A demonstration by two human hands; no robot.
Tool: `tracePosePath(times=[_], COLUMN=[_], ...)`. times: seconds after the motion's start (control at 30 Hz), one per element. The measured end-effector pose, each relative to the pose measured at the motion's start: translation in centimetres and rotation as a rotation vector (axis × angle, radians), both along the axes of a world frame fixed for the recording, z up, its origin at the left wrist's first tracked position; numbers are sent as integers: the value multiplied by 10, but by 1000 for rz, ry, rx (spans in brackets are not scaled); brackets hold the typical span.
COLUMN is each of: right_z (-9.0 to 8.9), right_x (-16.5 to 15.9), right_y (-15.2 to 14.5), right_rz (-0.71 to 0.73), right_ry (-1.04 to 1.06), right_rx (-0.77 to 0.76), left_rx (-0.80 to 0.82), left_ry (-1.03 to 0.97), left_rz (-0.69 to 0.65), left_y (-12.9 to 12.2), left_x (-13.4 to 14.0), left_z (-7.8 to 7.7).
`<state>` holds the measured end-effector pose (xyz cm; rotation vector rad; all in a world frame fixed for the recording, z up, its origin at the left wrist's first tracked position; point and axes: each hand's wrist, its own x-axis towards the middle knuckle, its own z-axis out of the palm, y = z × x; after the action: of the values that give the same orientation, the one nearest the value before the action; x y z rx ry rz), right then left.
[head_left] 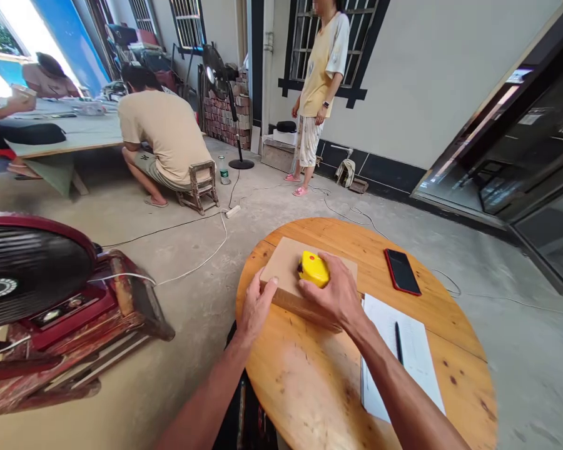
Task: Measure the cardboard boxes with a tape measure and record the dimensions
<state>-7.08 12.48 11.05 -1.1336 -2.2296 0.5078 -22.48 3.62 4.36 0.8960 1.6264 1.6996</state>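
Observation:
A brown cardboard box (285, 261) lies flat on a round wooden table (300, 369). My left hand (257, 303) holds the box by its near left corner, with the thumb at the top edge and the fingers down the side. My right hand (335, 289) grips a yellow tape measure (314, 269) above the box top, fingers curled round its right side. Whether the tape measure touches the cardboard is hard to tell. Right of the box are sheets of white paper (385, 325) with a black pen (398, 344) on them, partly behind my right forearm.
A phone (402, 272) in a red case lies at the table's right. To the left, a dark red fan (60, 306) sits on a wooden chair. Cables (197, 265) cross the floor. One person (166, 134) sits on a low stool; another (321, 75) stands by the wall.

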Motion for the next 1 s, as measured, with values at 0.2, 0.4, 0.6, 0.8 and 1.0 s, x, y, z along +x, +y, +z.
tracePosePath(times=[0.2, 0.4, 0.6, 0.8, 1.0], right_z=[-11, -26, -41, -39, -36], right_x=[67, 114, 117, 115, 152], right_y=[-36, -76, -93, -83, -107], right_rz=[-264, -398, -442, -373, -226], right_ry=[841, 1279, 1277, 1350, 1311], right_rx=[-278, -450, -456, -515, -552], left_rx=[-10, -56, -149, -189, -124], left_ry=[3, 34, 85, 88, 404], left_rz=[17, 86, 109, 31, 257], left_y=[-21, -73, -100, -89, -117], left_x=[12, 30, 46, 50, 53], left_z=[2, -50, -79, -65, -54])
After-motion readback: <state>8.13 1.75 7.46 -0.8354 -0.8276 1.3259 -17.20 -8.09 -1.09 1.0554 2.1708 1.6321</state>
